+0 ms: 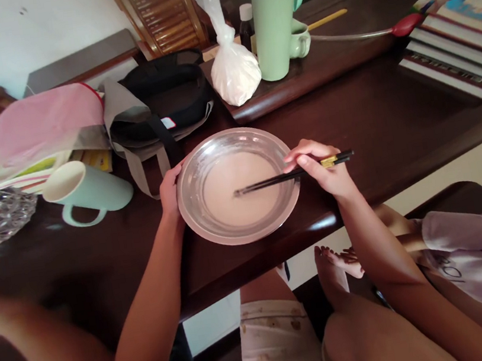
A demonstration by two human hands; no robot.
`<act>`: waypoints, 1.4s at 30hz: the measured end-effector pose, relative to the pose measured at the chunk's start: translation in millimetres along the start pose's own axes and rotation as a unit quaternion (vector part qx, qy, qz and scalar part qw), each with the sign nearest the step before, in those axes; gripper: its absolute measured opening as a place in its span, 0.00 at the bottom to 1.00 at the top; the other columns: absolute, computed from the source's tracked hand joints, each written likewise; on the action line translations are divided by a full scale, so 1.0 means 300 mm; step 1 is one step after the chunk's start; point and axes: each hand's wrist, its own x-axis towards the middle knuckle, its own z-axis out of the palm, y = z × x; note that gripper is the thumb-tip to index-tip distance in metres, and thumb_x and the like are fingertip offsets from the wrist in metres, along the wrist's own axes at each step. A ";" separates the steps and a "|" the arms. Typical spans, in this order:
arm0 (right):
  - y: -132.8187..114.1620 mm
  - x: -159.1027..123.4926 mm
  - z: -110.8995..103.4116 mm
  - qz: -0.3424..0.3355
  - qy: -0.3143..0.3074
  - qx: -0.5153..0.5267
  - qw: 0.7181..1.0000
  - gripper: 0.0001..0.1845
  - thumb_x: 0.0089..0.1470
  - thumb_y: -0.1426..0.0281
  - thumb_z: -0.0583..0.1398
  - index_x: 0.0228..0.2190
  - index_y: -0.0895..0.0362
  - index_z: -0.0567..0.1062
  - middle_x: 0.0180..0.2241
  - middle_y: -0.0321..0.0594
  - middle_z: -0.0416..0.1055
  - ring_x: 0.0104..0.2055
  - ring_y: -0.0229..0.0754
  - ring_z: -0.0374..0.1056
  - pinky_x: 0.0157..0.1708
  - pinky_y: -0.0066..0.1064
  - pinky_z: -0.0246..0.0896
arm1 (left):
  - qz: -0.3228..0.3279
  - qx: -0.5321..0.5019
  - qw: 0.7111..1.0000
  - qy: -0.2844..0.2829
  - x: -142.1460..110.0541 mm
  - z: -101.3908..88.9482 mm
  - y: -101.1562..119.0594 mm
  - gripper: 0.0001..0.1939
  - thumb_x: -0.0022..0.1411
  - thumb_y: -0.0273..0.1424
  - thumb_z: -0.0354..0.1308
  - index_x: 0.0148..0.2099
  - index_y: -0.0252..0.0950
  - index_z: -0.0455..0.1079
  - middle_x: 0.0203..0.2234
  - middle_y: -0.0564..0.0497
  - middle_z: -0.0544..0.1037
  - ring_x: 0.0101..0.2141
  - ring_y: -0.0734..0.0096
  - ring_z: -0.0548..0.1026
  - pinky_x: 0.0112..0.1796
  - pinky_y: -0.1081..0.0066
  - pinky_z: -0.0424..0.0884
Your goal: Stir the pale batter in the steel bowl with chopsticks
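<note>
A round metal bowl sits near the front edge of the dark wooden table, with a pale, smooth liquid inside. Fingers of my left hand grip its left rim; some of them are hidden behind the bowl. In my right hand is a pair of black chopsticks with gold bands. Their tips dip into the liquid near the middle of the bowl, and the hand is over the right rim.
Left of the bowl stand a pale green mug and a grey-black bag. Behind are a knotted plastic bag of white powder and a tall green flask. Books are stacked at right. A person sits on my right; another's blurred arm is at left.
</note>
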 end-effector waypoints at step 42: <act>0.001 -0.002 -0.002 -0.015 0.095 0.050 0.994 0.17 0.63 0.62 0.55 0.30 0.49 0.82 0.21 0.35 0.76 0.29 0.42 0.69 0.34 0.38 0.63 | 0.002 -0.006 1.000 -0.026 0.013 -0.016 -0.013 0.14 0.52 0.38 0.57 0.38 0.37 0.77 0.30 0.51 0.80 0.40 0.62 0.78 0.41 0.66 0.74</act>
